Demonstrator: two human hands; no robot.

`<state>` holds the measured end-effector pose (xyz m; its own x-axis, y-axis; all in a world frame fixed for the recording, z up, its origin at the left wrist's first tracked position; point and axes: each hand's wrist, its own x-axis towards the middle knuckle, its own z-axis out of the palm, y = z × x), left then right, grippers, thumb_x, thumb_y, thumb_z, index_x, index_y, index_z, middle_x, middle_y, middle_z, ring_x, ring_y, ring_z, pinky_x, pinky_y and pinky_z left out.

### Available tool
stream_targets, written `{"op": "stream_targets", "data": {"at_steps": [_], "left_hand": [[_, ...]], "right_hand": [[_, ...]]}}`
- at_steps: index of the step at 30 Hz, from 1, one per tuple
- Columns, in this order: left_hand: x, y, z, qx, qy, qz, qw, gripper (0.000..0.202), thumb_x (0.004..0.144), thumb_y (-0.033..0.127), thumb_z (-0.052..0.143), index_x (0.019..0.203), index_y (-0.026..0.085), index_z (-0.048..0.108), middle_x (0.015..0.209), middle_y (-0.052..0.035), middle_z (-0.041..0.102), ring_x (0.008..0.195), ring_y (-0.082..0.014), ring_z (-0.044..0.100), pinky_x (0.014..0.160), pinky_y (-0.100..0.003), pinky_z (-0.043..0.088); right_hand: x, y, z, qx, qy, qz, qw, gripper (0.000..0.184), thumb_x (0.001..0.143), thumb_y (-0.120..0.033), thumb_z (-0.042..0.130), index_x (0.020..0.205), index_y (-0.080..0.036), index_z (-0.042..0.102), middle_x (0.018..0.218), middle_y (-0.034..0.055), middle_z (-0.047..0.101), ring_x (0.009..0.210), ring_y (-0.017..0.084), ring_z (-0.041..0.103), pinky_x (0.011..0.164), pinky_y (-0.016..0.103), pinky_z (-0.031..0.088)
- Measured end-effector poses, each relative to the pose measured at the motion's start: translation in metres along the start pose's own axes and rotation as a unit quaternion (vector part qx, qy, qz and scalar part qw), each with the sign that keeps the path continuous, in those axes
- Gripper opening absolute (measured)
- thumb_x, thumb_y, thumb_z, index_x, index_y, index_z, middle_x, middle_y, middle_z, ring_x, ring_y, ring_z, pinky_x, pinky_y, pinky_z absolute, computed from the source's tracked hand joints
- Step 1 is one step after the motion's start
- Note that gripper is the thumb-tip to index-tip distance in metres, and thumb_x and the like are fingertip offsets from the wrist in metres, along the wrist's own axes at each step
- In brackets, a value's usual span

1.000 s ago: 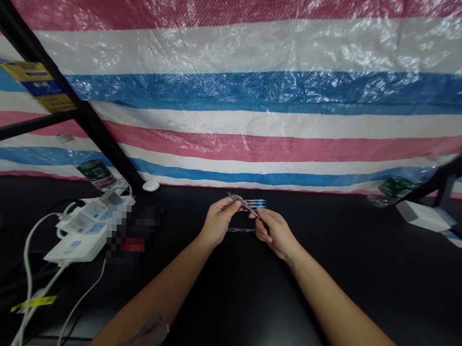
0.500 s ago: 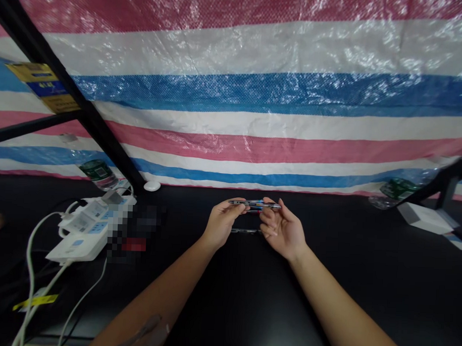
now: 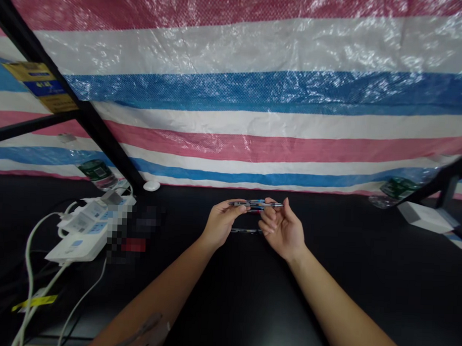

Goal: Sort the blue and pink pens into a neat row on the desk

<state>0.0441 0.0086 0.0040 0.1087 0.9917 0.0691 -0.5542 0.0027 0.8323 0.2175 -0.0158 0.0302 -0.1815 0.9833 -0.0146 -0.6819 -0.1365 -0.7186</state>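
Pinching a slim pen (image 3: 257,204) at one end between the thumb and fingers of our left hand (image 3: 225,221), we hold it level, crosswise, in the air above a black table (image 3: 325,302). The pen sits at 12 o'clock from our wrists, in the space between our hands. Our right hand (image 3: 284,232) stands open, with its fingers (image 3: 286,209) spread and curled upward beside the pen's other end; we see no pinch there. A firm grip at one end and a light, ready hand at the other look like the steadiest way to keep the smooth, round barrel from rolling or slipping.

Half hidden behind the pen is a small bunch of other pens (image 3: 257,200), showing blue and a touch of red. A thin dark pen (image 3: 246,230) lies on the table just below our hands, its details too small to read. The table's dark top has a dull finish.

At 9 o'clock, a white power strip (image 3: 79,246) trails pale cables (image 3: 29,272), with a patch of blur beside it. A clear plastic bottle (image 3: 96,173) with a green label stands at 10 o'clock, and a matching bottle (image 3: 397,189) at 2 o'clock. Behind everything hangs a crinkled woven plastic tarp (image 3: 234,92), striped red, white and blue, crossed by a black metal bar (image 3: 103,136).
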Motion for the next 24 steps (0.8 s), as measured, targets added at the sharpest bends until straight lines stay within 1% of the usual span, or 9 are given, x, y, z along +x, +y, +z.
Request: {"op": "stream_targets", "data": {"at_steps": [3,8,12,15,17,18,20,22,24], "left_hand": [[-0.001,0.001,0.001,0.005,-0.003,-0.003,1.000,0.026,0.069,0.024,0.089,0.093,0.017,0.080,0.089,-0.0075,0.079,0.086,-0.0191,0.074,0.096,-0.037,0.052],[-0.002,0.000,0.002,0.006,-0.006,-0.003,1.000,0.025,0.071,0.023,0.088,0.093,0.017,0.080,0.089,-0.0077,0.080,0.087,-0.0193,0.074,0.096,-0.037,0.052],[-0.002,0.000,0.001,0.012,-0.006,-0.004,1.000,0.025,0.070,0.023,0.089,0.093,0.017,0.080,0.089,-0.0074,0.080,0.087,-0.0195,0.073,0.096,-0.038,0.052],[-0.001,0.000,0.001,0.020,-0.005,-0.002,1.000,0.025,0.070,0.024,0.088,0.093,0.017,0.080,0.090,-0.0077,0.079,0.087,-0.0202,0.073,0.097,-0.039,0.051],[0.000,0.001,0.000,0.027,-0.005,0.002,1.000,0.025,0.070,0.024,0.088,0.092,0.016,0.080,0.089,-0.0076,0.079,0.087,-0.0198,0.073,0.097,-0.039,0.051],[0.000,0.002,0.000,0.029,-0.003,0.005,1.000,0.024,0.070,0.024,0.088,0.092,0.016,0.080,0.089,-0.0073,0.079,0.087,-0.0194,0.073,0.097,-0.038,0.051],[0.002,0.003,-0.002,0.029,0.004,0.009,1.000,0.024,0.071,0.025,0.087,0.093,0.017,0.080,0.088,-0.0067,0.079,0.087,-0.0185,0.072,0.096,-0.036,0.051],[0.005,0.004,-0.005,0.036,0.013,0.006,0.999,0.024,0.072,0.026,0.087,0.093,0.016,0.079,0.088,-0.0061,0.078,0.087,-0.0178,0.071,0.095,-0.035,0.050],[0.009,0.006,-0.011,0.064,0.017,0.000,0.998,0.023,0.072,0.028,0.087,0.091,0.016,0.079,0.087,-0.0055,0.077,0.085,-0.0172,0.070,0.094,-0.034,0.050]], "right_hand": [[0.000,-0.001,-0.001,-0.005,-0.006,-0.003,1.000,0.043,0.097,-0.060,0.049,0.101,-0.024,0.072,0.066,-0.0010,0.039,0.052,0.014,0.032,0.044,0.026,0.033],[-0.001,-0.002,0.001,0.006,0.001,-0.011,1.000,0.034,0.096,-0.052,0.056,0.096,-0.022,0.072,0.062,-0.0035,0.032,0.050,0.012,0.026,0.043,0.025,0.031],[0.000,-0.001,0.001,-0.003,0.006,-0.024,1.000,0.035,0.095,-0.055,0.058,0.095,-0.023,0.072,0.061,-0.0038,0.032,0.049,0.012,0.027,0.043,0.025,0.032],[0.001,-0.001,-0.002,-0.020,0.008,-0.020,1.000,0.039,0.095,-0.057,0.055,0.096,-0.023,0.072,0.062,-0.0024,0.039,0.049,0.012,0.030,0.044,0.026,0.032],[0.003,-0.001,-0.005,-0.048,0.011,-0.026,0.998,0.050,0.095,-0.065,0.048,0.096,-0.022,0.073,0.066,0.0009,0.048,0.053,0.013,0.039,0.045,0.027,0.032],[0.004,-0.001,-0.007,-0.080,0.016,-0.040,0.996,0.053,0.094,-0.068,0.048,0.096,-0.021,0.073,0.068,0.0024,0.052,0.056,0.015,0.044,0.046,0.027,0.032],[0.005,0.000,-0.012,-0.191,0.036,-0.088,0.977,0.047,0.090,-0.065,0.060,0.099,-0.022,0.073,0.074,0.0042,0.059,0.064,0.017,0.052,0.050,0.028,0.036],[0.007,0.000,-0.018,-0.326,0.058,-0.146,0.932,0.035,0.083,-0.052,0.076,0.103,-0.023,0.073,0.087,0.0051,0.067,0.074,0.019,0.058,0.059,0.029,0.043],[0.009,0.000,-0.024,-0.418,0.064,-0.194,0.885,0.031,0.082,-0.045,0.078,0.103,-0.023,0.073,0.101,0.0065,0.071,0.084,0.021,0.062,0.069,0.031,0.047]]}}
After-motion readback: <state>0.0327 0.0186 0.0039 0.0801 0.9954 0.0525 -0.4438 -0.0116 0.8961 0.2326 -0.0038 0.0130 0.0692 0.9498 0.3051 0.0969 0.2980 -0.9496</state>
